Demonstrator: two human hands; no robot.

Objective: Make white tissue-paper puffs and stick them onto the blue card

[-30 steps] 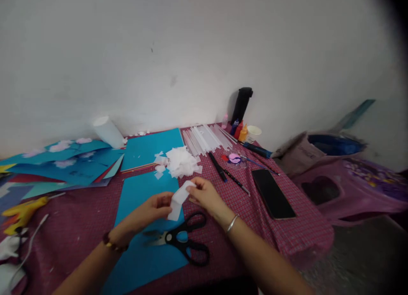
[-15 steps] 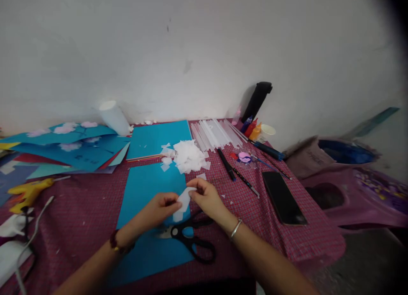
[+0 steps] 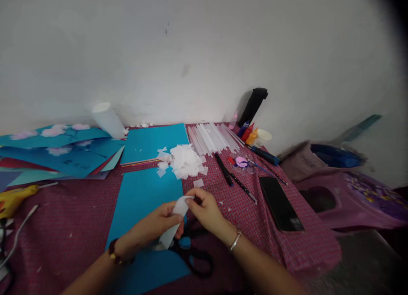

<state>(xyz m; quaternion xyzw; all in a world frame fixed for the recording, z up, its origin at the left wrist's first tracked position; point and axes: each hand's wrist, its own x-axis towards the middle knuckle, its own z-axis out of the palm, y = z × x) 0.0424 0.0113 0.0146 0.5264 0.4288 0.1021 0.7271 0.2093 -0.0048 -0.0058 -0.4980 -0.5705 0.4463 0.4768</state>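
Observation:
A strip of white paper (image 3: 169, 235) is stretched between my two hands above the blue sheet (image 3: 145, 193). My left hand (image 3: 164, 220) pinches it near the middle, and its lower part hangs below the fingers. The top end is between the thumb and fingers of my right hand (image 3: 204, 205). Beneath the hands lie black-handled scissors (image 3: 202, 261), their blades partly covered by the strip. A pile of white paper pieces (image 3: 186, 160) sits just beyond, with one loose square (image 3: 198, 183) nearer my right hand.
Blue cards with pale flowers (image 3: 79, 154) and a yellow glue gun (image 3: 15, 199) lie left. A white roll (image 3: 110, 120) leans by the wall. White strips (image 3: 212, 137), a black marker (image 3: 224, 169), paint bottles (image 3: 248, 132) and a phone (image 3: 280, 203) are right.
The white strip has come down and more of its length shows below my left hand. Both hands have moved slightly lower in view, and the whole scene has shifted left.

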